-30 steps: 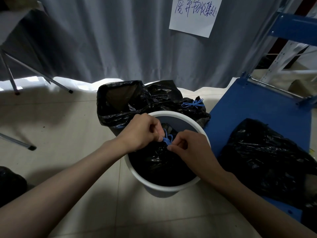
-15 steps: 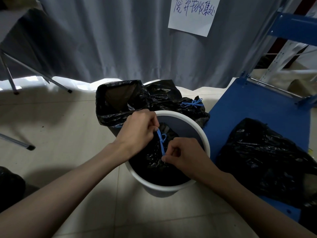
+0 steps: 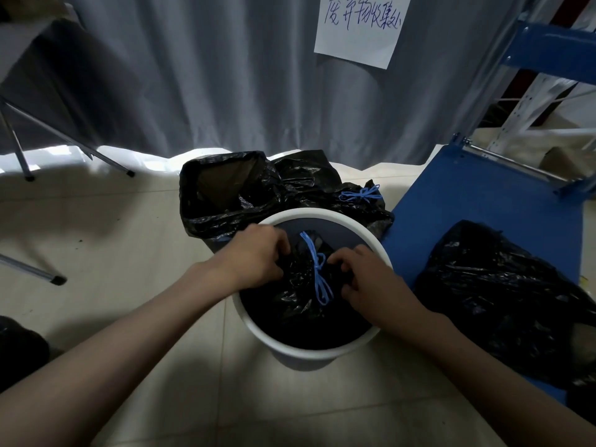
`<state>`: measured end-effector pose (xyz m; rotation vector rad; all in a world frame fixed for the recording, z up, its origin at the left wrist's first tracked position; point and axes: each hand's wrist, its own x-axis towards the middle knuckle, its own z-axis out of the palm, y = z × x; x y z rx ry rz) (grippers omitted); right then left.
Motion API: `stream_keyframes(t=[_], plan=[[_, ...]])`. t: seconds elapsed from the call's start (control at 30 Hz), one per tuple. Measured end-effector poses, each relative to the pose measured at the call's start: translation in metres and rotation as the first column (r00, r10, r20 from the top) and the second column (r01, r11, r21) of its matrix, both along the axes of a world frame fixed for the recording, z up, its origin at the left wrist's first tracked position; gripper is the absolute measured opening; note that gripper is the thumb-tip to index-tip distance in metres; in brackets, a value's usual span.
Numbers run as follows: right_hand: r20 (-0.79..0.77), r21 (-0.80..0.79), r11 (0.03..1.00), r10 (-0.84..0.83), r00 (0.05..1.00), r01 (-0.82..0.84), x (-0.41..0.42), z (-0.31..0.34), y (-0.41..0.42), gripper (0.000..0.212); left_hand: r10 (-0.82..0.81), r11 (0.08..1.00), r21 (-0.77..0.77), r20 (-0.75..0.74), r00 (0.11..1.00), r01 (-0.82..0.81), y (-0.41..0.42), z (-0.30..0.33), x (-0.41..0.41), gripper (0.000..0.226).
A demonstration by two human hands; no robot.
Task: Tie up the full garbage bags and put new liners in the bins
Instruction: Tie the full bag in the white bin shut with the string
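White round bin (image 3: 322, 351) on tiled floor. Inside it, black garbage bag (image 3: 296, 285), neck knotted with blue drawstring (image 3: 317, 272). Left hand (image 3: 258, 256) and right hand (image 3: 367, 279) flank the knot, fingers curled into the bag's plastic, gripping it. Another tied black bag (image 3: 322, 188) just behind bin.

Two bare forearms enter from the near edge, one from the near left and one from the near right, both uncovered as far back as the view shows, with no sleeve edge in sight. The left hand (image 3: 258, 256) and the right hand (image 3: 371, 282) are ungloved. No watch, ring or band shows on either wrist or on the fingers.
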<state>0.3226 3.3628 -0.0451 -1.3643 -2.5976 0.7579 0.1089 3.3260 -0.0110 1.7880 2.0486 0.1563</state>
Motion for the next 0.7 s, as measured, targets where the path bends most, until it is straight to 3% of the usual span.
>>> stream_keyframes(t=[0.07,0.13,0.2,0.27,0.43,0.7], plan=[[0.093,-0.049,0.999,0.023,0.995,-0.018,-0.001,-0.005,-0.001,0.049,-0.058,0.996,-0.076,-0.089,0.994,0.052,-0.002,-0.012,0.009,0.046],[0.102,-0.063,0.997,0.042,0.994,-0.035,-0.005,-0.01,-0.005,0.036,-0.085,0.991,-0.111,-0.131,0.988,0.071,-0.007,-0.028,0.019,0.057],[0.089,-0.073,0.996,0.049,0.995,-0.042,-0.01,-0.011,-0.009,0.016,-0.089,0.987,-0.142,-0.12,0.989,0.072,-0.011,-0.04,0.029,0.048],[0.025,-0.065,0.997,0.033,0.999,-0.031,-0.013,-0.011,-0.009,0.014,-0.09,0.988,-0.136,-0.083,0.992,0.078,-0.013,-0.045,0.034,0.04],[-0.209,0.008,0.999,-0.031,0.977,0.033,-0.014,0.001,-0.007,0.015,0.036,0.992,0.12,0.064,0.997,-0.044,0.0,-0.005,0.032,0.016],[-0.456,-0.002,0.991,-0.12,0.882,0.134,-0.018,0.048,-0.019,0.017,0.175,0.92,0.288,0.304,0.936,-0.266,0.001,0.056,0.026,0.018]])
